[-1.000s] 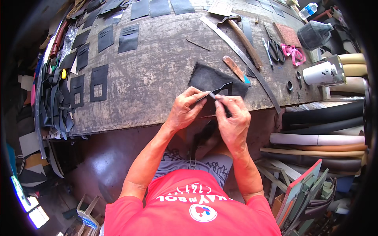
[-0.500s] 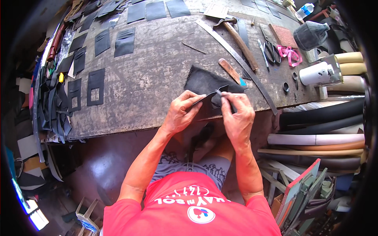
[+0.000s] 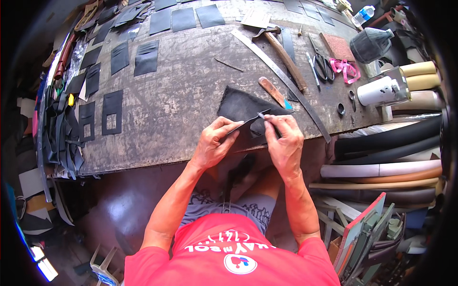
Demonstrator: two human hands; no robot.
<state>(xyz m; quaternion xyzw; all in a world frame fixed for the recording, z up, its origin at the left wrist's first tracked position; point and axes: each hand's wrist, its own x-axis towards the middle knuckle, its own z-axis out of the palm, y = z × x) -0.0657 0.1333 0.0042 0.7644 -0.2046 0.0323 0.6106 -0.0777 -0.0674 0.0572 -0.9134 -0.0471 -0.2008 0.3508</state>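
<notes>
A worn worktable point(image 3: 176, 109) is stretching out ahead, with a black cloth point(image 3: 236, 102) lying near its front edge. Just over that edge, the left hand point(image 3: 213, 143) is pinching the near-left end of a black piece point(image 3: 248, 125), whose upper edge is slanting away rightward. The right hand point(image 3: 286, 137), nearer the far end, is pinching a small grey-tipped tool point(image 3: 261, 115) against that edge.

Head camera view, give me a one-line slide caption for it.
Left hand holding a thin black piece, right hand a small pale-tipped tool at its edge, by a worn workbench.
</notes>
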